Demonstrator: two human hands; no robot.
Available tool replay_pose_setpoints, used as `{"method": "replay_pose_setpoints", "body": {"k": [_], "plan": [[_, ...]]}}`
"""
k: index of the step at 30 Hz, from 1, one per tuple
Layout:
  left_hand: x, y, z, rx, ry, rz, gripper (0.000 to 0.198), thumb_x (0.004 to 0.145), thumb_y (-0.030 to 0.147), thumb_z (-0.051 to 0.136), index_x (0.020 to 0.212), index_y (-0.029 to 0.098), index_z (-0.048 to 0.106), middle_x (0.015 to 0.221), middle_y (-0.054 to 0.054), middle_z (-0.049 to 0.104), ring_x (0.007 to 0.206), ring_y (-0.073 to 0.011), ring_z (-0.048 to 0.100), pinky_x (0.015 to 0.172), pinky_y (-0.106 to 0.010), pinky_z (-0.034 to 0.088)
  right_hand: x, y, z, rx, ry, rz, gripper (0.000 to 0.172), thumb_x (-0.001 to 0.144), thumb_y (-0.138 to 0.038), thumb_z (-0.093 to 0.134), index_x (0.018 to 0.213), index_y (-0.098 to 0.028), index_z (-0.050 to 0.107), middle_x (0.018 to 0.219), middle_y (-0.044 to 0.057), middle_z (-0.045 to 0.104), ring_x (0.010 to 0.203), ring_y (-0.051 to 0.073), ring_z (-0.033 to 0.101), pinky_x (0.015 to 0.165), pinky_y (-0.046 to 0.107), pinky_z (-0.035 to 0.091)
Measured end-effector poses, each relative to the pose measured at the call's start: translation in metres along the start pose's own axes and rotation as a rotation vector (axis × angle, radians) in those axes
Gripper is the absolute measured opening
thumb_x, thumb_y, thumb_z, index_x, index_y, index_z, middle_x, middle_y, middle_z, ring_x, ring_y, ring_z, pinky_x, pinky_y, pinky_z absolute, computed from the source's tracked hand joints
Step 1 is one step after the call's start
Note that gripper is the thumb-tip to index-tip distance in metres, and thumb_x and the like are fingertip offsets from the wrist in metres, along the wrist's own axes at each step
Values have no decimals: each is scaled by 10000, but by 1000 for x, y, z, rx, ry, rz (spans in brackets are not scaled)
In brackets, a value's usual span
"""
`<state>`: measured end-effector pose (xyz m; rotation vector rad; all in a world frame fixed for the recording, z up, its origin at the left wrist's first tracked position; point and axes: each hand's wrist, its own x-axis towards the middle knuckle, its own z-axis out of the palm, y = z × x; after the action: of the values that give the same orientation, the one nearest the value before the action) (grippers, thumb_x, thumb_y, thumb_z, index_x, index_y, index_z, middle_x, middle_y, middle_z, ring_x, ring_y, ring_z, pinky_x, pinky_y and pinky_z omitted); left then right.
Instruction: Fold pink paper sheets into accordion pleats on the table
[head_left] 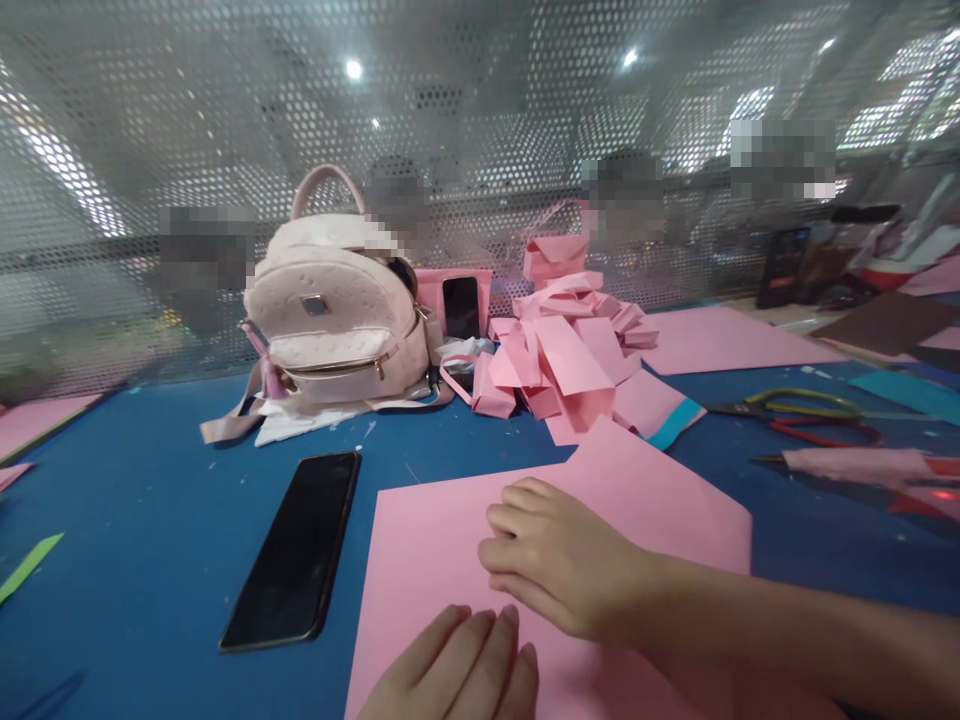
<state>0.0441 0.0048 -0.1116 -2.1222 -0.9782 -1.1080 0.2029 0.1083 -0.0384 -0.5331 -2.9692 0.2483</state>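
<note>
A large sheet of pink paper (435,540) lies on the blue table in front of me, its right part angled and overlapping. My right hand (559,555) rests on the middle of the sheet, fingers curled under; whatever lies inside them is hidden. Nearer to me, my left hand (465,670) lies on the same sheet with its fingers stretched out side by side, palm down. The lower part of the sheet runs out of view under my right forearm. To the left of the paper is a dark smartphone (292,550), lying flat.
A pale pink backpack (345,310) stands at the back beside a heap of pink paper pieces (562,350). Scissors (802,410) and a pink-wrapped glue gun (855,465) lie at the right. A perforated metal screen (480,120) rises behind the blue table (150,520).
</note>
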Motion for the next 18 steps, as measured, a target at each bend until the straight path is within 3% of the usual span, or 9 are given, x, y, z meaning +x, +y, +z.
{"method": "replay_pose_setpoints", "body": {"k": [3,7,10,14,18], "plan": [[7,-4,-6,-20,-44,24,274,899,50,467,855,185,701,861,-14,777,709,-165,722,716,-299,590,0,-1,1,-30,-8,1,221,978,-268,474,795,-197,577,814,24,558,746,187,423,695,342,295],[20,-14,-18,-48,-208,151,227,890,54,517,917,174,707,883,-15,772,733,-159,724,753,-301,602,-1,0,5,-104,19,-13,166,963,-298,524,860,-184,585,849,37,576,758,202,427,699,356,317],[25,-18,-23,-48,-234,184,221,891,58,523,933,162,715,883,-22,769,760,-169,728,797,-324,596,-3,5,8,-85,43,-17,167,948,-330,563,934,-167,591,943,67,592,835,224,457,767,371,370],[26,-17,-25,-49,-256,207,265,917,62,477,942,163,721,902,-24,772,797,-180,731,839,-348,577,-7,12,15,93,110,-70,247,958,-289,539,1144,-131,576,1174,132,584,1081,257,485,968,418,401],[24,-16,-26,-32,-277,236,235,930,90,514,997,195,713,927,-29,770,887,-198,732,940,-384,539,-11,15,23,185,150,-84,392,999,-278,457,1346,-99,495,1406,174,495,1352,256,365,1149,450,288]]}}
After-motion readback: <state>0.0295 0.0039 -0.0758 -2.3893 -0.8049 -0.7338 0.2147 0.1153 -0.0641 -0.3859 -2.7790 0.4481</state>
